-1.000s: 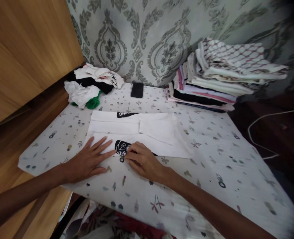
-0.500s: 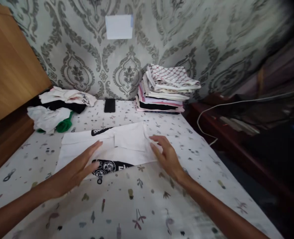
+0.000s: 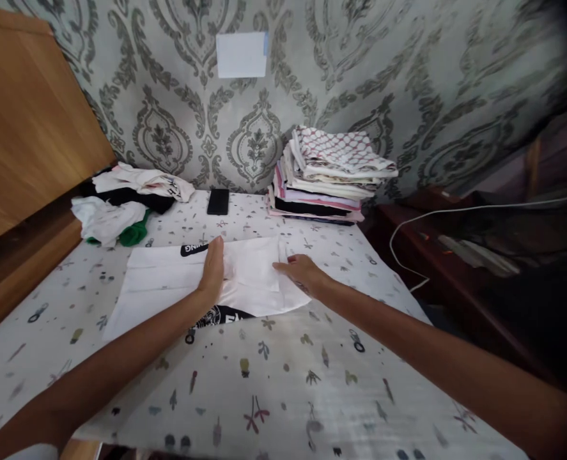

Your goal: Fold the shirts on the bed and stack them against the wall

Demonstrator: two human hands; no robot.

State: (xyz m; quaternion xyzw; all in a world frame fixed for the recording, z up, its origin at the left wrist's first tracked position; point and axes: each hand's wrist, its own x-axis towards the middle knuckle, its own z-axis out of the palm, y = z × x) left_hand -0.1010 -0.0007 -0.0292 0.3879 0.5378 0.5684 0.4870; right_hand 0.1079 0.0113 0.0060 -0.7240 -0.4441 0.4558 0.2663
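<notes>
A white shirt (image 3: 158, 284) with black printed patches lies partly folded on the patterned bedsheet (image 3: 283, 383). My left hand (image 3: 213, 268) stands on edge across the middle of the shirt, its fingers held together and pointing away from me. To its right, my right hand (image 3: 302, 273) pinches the cloth near the shirt's right end, thumb and fingers together at the edge of the folded part. Between the hands lies a smooth white folded section.
Behind the shirt are a black phone (image 3: 218, 202) and a tall stack of folded clothes (image 3: 331, 172). Crumpled clothes (image 3: 115, 214) lie at the back left, beside a wooden panel (image 3: 34, 121). A white cable (image 3: 396, 239) hangs along the right side.
My left hand has moved right and forward onto the shirt's middle, turning its fingers away from me. My right hand has closed on the cloth at the right end. The view has shifted slightly.
</notes>
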